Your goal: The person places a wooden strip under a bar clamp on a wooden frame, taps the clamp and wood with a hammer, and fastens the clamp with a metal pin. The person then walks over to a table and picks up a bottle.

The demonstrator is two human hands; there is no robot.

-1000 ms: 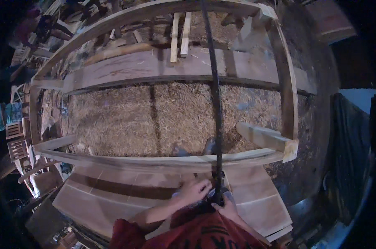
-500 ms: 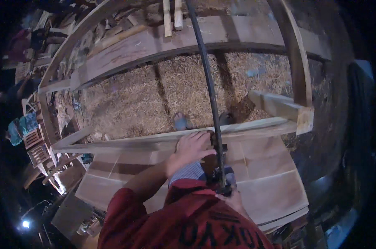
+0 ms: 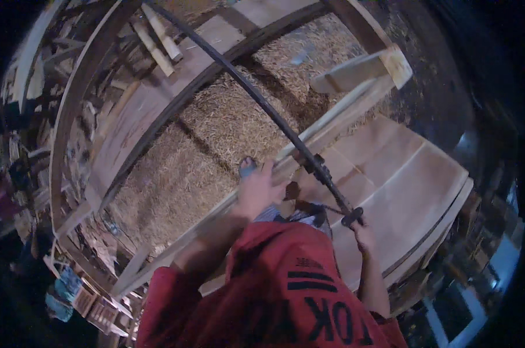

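We see a wooden frame (image 3: 346,120) of long rails around a patch of floor thick with wood shavings (image 3: 187,156). Outside its near rail, toward our right, lies a stack of broad wooden panels (image 3: 413,168), and a wide plank (image 3: 140,124) runs along the far side. Across all this slants a long dark bar clamp (image 3: 262,103), the thing we are working with: it passes over the near rail, its sliding bracket just beside that rail and its cross handle (image 3: 352,217) close to our body, above the panels. Two pale sticks (image 3: 152,49) lie near its far end.

Our right hand (image 3: 364,236) is at the clamp's near end, fingers curled in, and seems to grip it just past the cross handle. Our left hand (image 3: 256,191) is open over the near rail, fingers spread, with nothing visibly held. Beyond it shows a foot (image 3: 248,167); by its thumb is a small dark block (image 3: 292,190), and we cannot tell whether the two touch.

We judge the step in hand to be placing or adjusting the clamp across the frame, more likely than hard tightening, since only one hand is on it. The next move would call for a steady bar, its bracket square to the rail, and the left hand kept clear of any pinch. Whether the bracket bears on the wood is too blurred to tell.
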